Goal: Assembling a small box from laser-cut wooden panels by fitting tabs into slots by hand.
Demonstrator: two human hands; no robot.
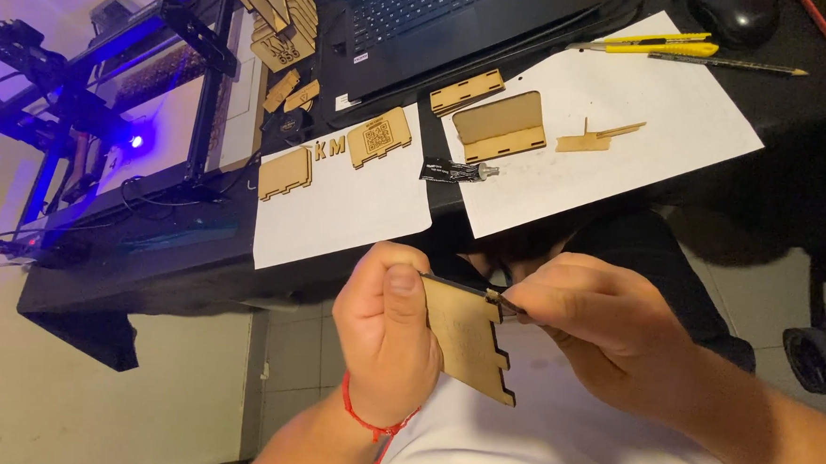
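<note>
My left hand [387, 339] grips a thin laser-cut wooden panel [469, 338] with notched edges, thumb pressed on its top corner. My right hand [597, 322] pinches a small dark tool at the panel's upper right edge; the tool's tip touches the wood. Both hands hover over my lap, below the black desk's [147, 265] front edge. A red string bracelet circles my left wrist.
On the desk lie two white paper sheets [358, 210] with more wooden pieces [501, 126], a black glue tube [459, 171], a yellow utility knife [649, 45], a pencil, a laptop [443, 17], a mouse and a laser engraver [109, 94] glowing blue at left. A chair wheel [816, 357] stands at right.
</note>
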